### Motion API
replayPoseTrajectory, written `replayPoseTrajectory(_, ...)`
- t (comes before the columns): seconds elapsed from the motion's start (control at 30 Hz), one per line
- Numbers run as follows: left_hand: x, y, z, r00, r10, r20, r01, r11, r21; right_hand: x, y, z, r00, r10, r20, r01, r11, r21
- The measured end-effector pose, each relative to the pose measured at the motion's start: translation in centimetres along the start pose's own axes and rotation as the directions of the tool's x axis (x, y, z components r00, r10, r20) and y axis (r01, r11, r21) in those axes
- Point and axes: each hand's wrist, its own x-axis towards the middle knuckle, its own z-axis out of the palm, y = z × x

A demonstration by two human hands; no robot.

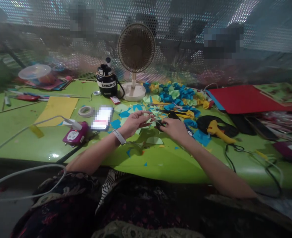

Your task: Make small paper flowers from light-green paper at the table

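Observation:
In the middle of the bright green table my left hand [136, 123], with a pale watch band at the wrist, pinches a small pale green paper piece [153, 116]. Facing it, my right hand [174, 129] is closed around what look like scissors [159, 123] with dark handles; their blades are hard to make out near the left fingertips. Blue, yellow and pale green paper scraps [137, 108] lie under and around both hands. A pale green paper piece [154, 140] rests just below them.
Behind stand a fan [136, 48], a black jug [106, 82] and a heap of folded paper flowers [175, 94]. To the left are a phone [102, 118], tape roll [85, 111] and purple power socket [75, 135] with a cable. A yellow glue gun [219, 131] lies right.

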Motion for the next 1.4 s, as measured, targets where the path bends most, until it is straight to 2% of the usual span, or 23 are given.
replayPoseTrajectory(0.1, 0.2, -0.3, -0.1, 0.999, 0.034, -0.021, -0.032, 0.995, 0.093, 0.7, -0.1, 0.4, 0.999, 0.042, 0.032, -0.04, 0.996, -0.077)
replayPoseTrajectory(0.2, 0.4, -0.6, -0.1, 0.997, 0.067, -0.049, -0.059, 0.987, 0.147, 1.1, 0.0, 1.1, 0.998, 0.055, 0.034, -0.052, 0.996, -0.078)
replayPoseTrajectory(0.33, 0.5, -1.2, 0.1, 0.991, 0.13, -0.024, -0.122, 0.971, 0.203, 0.9, 0.3, 1.3, 0.999, 0.006, 0.052, -0.007, 1.0, 0.03)
replayPoseTrajectory(0.4, 0.4, -1.6, 0.3, 0.983, 0.182, 0.009, -0.178, 0.951, 0.251, 0.5, 0.2, 0.9, 1.0, -0.005, -0.006, 0.006, 0.982, 0.187)
replayPoseTrajectory(0.47, 0.3, -1.9, 0.5, 0.971, 0.233, 0.052, -0.239, 0.933, 0.268, 0.0, -0.2, 0.4, 0.999, 0.022, -0.024, -0.008, 0.885, 0.466)
replayPoseTrajectory(0.53, 0.1, -2.2, 0.8, 0.959, 0.27, 0.084, -0.282, 0.924, 0.259, -0.5, -0.8, 0.0, 0.998, 0.019, 0.058, -0.056, 0.668, 0.742)
replayPoseTrajectory(0.57, 0.0, -2.3, 0.9, 0.957, 0.276, 0.092, -0.29, 0.922, 0.255, -0.8, -1.2, -0.1, 0.994, 0.0, 0.113, -0.094, 0.557, 0.825)
replayPoseTrajectory(0.63, -0.3, -2.6, 1.2, 0.961, 0.262, 0.091, -0.277, 0.925, 0.261, -1.1, -1.9, -0.1, 0.986, -0.026, 0.167, -0.142, 0.412, 0.9)
replayPoseTrajectory(0.73, -0.7, -2.8, 1.3, 0.975, 0.206, 0.077, -0.219, 0.936, 0.274, -1.3, -2.3, 0.3, 0.989, 0.029, 0.144, -0.145, 0.336, 0.931)
replayPoseTrajectory(0.8, -0.7, -2.7, 1.2, 0.982, 0.178, 0.064, -0.188, 0.946, 0.265, -1.3, -2.2, 0.4, 0.99, 0.069, 0.121, -0.138, 0.347, 0.928)
replayPoseTrajectory(0.87, -0.6, -2.3, 1.0, 0.988, 0.146, 0.046, -0.153, 0.949, 0.277, -1.3, -1.7, 0.0, 0.989, 0.058, 0.134, -0.145, 0.393, 0.908)
replayPoseTrajectory(0.97, -0.4, -1.0, 0.3, 0.998, 0.044, 0.043, -0.058, 0.9, 0.432, -1.4, -0.6, -1.2, 0.98, -0.011, 0.197, -0.17, 0.466, 0.868)
replayPoseTrajectory(1.03, -0.3, -0.3, -0.1, 0.998, 0.012, 0.06, -0.047, 0.78, 0.624, -1.5, 0.1, -2.1, 0.981, -0.017, 0.193, -0.16, 0.491, 0.857)
replayPoseTrajectory(1.1, -0.5, -0.2, -0.4, 0.994, 0.042, 0.101, -0.107, 0.559, 0.822, -1.5, 0.5, -2.8, 0.986, 0.003, 0.164, -0.144, 0.496, 0.856)
replayPoseTrajectory(1.17, -0.8, -0.9, -0.4, 0.984, 0.074, 0.162, -0.178, 0.356, 0.917, -1.5, 0.8, -3.1, 0.987, 0.006, 0.162, -0.142, 0.506, 0.851)
replayPoseTrajectory(1.2, -0.9, -1.4, -0.4, 0.977, 0.081, 0.197, -0.212, 0.303, 0.929, -1.6, 0.8, -3.2, 0.985, -0.008, 0.175, -0.145, 0.516, 0.844)
replayPoseTrajectory(1.27, -1.1, -2.2, -0.4, 0.965, 0.065, 0.253, -0.261, 0.281, 0.924, -1.7, 0.6, -3.3, 0.976, -0.055, 0.211, -0.146, 0.552, 0.821)
replayPoseTrajectory(1.33, -1.2, -2.6, -0.2, 0.96, 0.033, 0.277, -0.273, 0.311, 0.91, -1.9, 0.5, -3.4, 0.967, -0.106, 0.23, -0.12, 0.608, 0.785)
replayPoseTrajectory(1.4, -1.1, -2.6, -0.2, 0.968, 0.012, 0.252, -0.239, 0.366, 0.899, -2.1, 0.3, -3.5, 0.966, -0.162, 0.203, -0.044, 0.671, 0.741)
